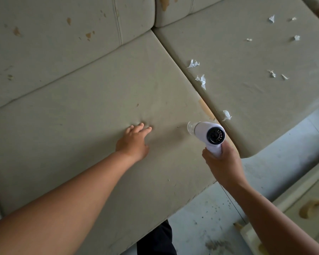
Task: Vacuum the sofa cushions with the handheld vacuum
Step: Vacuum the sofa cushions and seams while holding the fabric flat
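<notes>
My right hand (222,163) grips the handle of a white handheld vacuum (209,134). Its clear nozzle points left and down onto the near seat cushion (92,115), close to the seam. My left hand (133,141) lies flat on that same cushion, fingers spread, holding nothing, a short way left of the nozzle. The neighbouring seat cushion (247,92) to the right carries several scraps of torn white paper (202,80), one scrap (226,115) lying just beyond the vacuum.
Worn back cushions (53,39) with peeling brown spots rise behind the seats. A pale dusty floor (210,214) runs below the sofa's front edge. A cream panel with a brown stain (309,207) stands at the lower right.
</notes>
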